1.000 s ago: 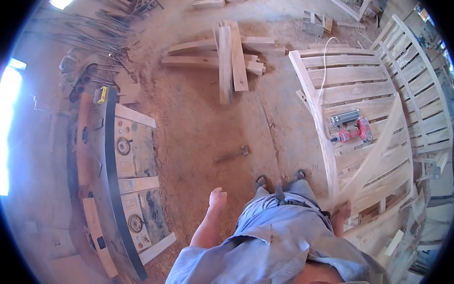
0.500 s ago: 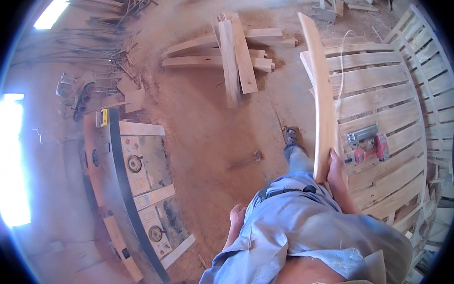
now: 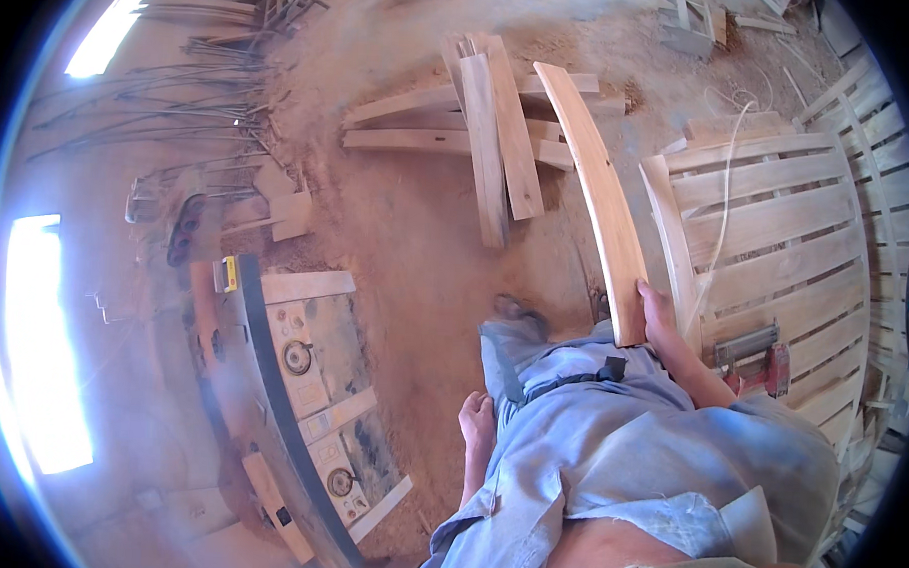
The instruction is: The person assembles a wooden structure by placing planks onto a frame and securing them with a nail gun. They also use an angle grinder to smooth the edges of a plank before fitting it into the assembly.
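My right hand (image 3: pixel 656 313) is closed on the near end of a long, slightly curved wooden plank (image 3: pixel 606 194). The plank slants up and away to the left, its far end held over the floor. My left hand (image 3: pixel 477 417) hangs beside my left hip with the fingers curled in, and nothing shows in it. Right of the plank stands a slatted wooden panel (image 3: pixel 777 220) with a curved edge. A red and grey power tool (image 3: pixel 757 363) rests on the panel's slats, close to my right forearm.
A machine with a pale top and round dials (image 3: pixel 311 379) stands at my left. Ahead on the dusty floor lies a pile of crossed planks (image 3: pixel 495 135). A pale hose (image 3: pixel 722 218) loops over the slatted panel. Thin rods (image 3: pixel 170 104) lie at the far left.
The plank's far end has swung left and lower, away from the slatted panel. One foot has come forward on the left. My left hand stays low by my hip, and the whole view has shifted.
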A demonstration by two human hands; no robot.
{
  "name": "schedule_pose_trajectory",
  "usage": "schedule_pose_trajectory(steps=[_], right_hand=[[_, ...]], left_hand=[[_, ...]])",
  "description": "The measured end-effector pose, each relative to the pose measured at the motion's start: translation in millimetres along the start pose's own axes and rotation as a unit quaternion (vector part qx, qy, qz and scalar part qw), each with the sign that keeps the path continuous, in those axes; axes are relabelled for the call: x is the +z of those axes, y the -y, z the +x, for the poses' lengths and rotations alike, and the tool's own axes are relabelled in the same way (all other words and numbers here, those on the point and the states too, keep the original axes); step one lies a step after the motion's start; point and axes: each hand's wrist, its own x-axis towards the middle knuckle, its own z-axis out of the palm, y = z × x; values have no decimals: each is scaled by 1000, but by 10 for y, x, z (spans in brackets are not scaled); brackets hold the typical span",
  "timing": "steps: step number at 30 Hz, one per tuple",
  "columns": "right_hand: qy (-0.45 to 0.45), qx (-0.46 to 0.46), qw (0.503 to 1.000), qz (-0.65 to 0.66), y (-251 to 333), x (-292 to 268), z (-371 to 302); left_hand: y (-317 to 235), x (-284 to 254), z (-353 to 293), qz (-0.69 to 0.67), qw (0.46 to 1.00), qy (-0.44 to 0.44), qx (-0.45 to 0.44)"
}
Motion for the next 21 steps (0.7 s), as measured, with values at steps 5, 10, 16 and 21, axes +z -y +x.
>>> schedule_pose_trajectory(steps=[5,10,16,21], right_hand=[[-26,-49,995,-86,312,620,524],[-81,-46,986,-139,769,1526,813],[-86,43,995,-11,1345,2633,770],[-128,61,990,26,1548,3307,736]], left_hand=[[49,-63,1276,-200,979,40,-24],[-728,-310,2629,-303,951,-20,-58],[-1010,-777,4960,-264,951,112,-116],[-2161,-805,6132,-199,963,127,-132]])
